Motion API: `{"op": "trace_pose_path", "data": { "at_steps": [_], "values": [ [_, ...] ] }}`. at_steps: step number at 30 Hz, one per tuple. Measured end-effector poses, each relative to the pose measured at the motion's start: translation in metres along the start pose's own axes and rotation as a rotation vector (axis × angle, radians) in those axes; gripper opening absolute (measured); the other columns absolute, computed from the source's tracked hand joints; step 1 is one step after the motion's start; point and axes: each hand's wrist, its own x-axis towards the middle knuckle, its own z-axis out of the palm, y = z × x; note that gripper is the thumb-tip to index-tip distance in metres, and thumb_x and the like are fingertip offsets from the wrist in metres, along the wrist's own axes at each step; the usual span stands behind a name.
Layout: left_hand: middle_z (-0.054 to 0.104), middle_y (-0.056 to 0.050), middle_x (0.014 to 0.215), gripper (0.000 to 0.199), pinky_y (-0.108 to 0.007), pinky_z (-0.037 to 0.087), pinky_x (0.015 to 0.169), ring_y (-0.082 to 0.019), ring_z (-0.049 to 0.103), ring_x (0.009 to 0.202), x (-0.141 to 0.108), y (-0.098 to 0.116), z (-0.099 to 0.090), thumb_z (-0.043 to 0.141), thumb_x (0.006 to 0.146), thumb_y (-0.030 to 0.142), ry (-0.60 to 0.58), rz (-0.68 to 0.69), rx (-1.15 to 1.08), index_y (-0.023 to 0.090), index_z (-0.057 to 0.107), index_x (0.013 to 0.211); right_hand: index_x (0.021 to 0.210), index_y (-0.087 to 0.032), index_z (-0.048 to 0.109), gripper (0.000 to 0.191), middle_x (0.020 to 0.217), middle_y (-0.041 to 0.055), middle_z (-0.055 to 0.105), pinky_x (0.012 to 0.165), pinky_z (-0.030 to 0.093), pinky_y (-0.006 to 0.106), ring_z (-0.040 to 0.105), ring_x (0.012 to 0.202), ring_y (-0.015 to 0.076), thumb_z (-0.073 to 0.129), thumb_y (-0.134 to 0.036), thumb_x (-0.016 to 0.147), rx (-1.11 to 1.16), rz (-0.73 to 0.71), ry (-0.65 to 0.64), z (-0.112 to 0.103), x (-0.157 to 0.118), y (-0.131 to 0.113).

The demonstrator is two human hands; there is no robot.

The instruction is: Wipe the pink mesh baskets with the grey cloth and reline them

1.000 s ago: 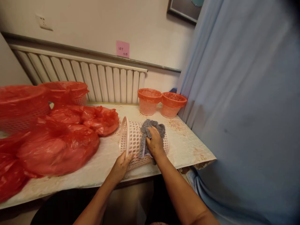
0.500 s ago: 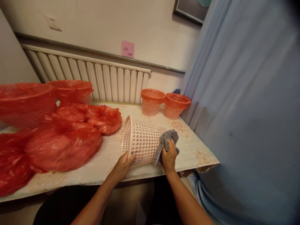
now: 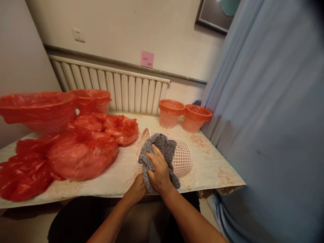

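A pale pink plastic basket (image 3: 183,158) with many holes lies on its side at the table's front, its mouth facing left. My left hand (image 3: 138,189) grips it low by the rim; the fingertips are hidden behind the cloth and the basket. Over the basket's side, near the mouth, is spread a grey cloth (image 3: 165,146). My right hand (image 3: 159,170) presses that cloth against the basket, its fingers bent into the fabric.
Red plastic bags (image 3: 83,155), plump and knotted, lie on the left of the table (image 3: 212,172). Behind them stands a bigger lined basket (image 3: 48,118). Small baskets with red liners (image 3: 168,118) stand at the back. A blue curtain (image 3: 265,135) hangs along the right.
My right hand has slid the grey cloth from the basket's base leftward to near its mouth, covering much of the side. My left hand still holds the rim. The view has shifted slightly left.
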Motion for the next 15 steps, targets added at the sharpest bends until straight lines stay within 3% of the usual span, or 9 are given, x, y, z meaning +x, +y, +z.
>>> {"op": "trace_pose_path", "data": {
  "at_steps": [8, 15],
  "values": [
    [0.069, -0.005, 0.087, 0.032, -0.035, 0.048, 0.085, -0.022, 0.060, 0.086, -0.012, -0.003, 0.006, 0.043, 0.087, 0.040, 0.038, -0.075, 0.047, 0.014, 0.063, 0.088, 0.119, -0.019, 0.055, 0.055, 0.121, 0.0066, 0.058, 0.110, 0.032, 0.041, 0.043, 0.127, 0.0205, 0.042, -0.004, 0.068, -0.033, 0.132, 0.077, 0.006, 0.049, 0.013],
    [0.070, -0.009, 0.102, 0.034, -0.040, 0.046, 0.094, -0.026, 0.060, 0.101, 0.012, 0.029, -0.002, 0.057, 0.080, 0.037, -0.019, -0.115, -0.117, 0.012, 0.063, 0.103, 0.123, -0.018, 0.052, 0.055, 0.123, 0.0077, 0.057, 0.107, 0.035, 0.039, 0.046, 0.123, 0.0211, 0.043, -0.006, 0.070, -0.068, 0.178, 0.106, 0.008, 0.046, 0.011]
  ]
}}
